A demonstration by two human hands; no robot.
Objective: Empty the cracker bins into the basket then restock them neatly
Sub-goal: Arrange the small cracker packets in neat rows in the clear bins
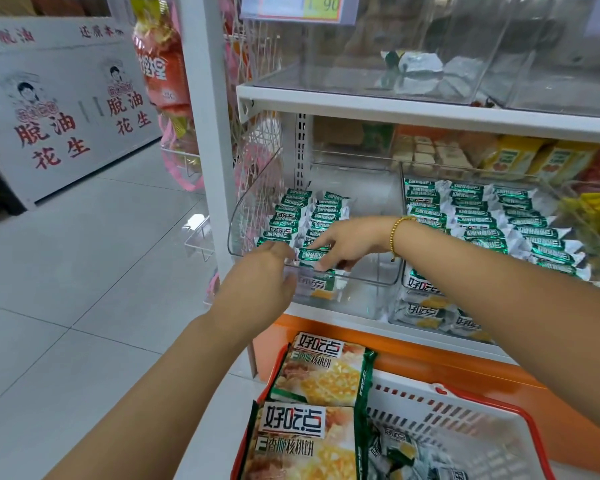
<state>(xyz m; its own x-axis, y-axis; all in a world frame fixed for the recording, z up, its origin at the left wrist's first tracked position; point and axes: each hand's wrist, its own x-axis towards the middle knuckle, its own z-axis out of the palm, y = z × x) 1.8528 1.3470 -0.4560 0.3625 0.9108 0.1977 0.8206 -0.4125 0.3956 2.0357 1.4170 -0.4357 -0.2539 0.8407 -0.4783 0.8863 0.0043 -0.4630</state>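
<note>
While a cracker pack is pinched in the right grip at the front of the left bin, it is best laid flat and straight in line with the rows, and whether the left grip beside it holds anything cannot be told.

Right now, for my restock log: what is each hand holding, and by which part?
The right hand pinches a green-and-white cracker packet by one end; what the left hand holds is hidden.
</note>
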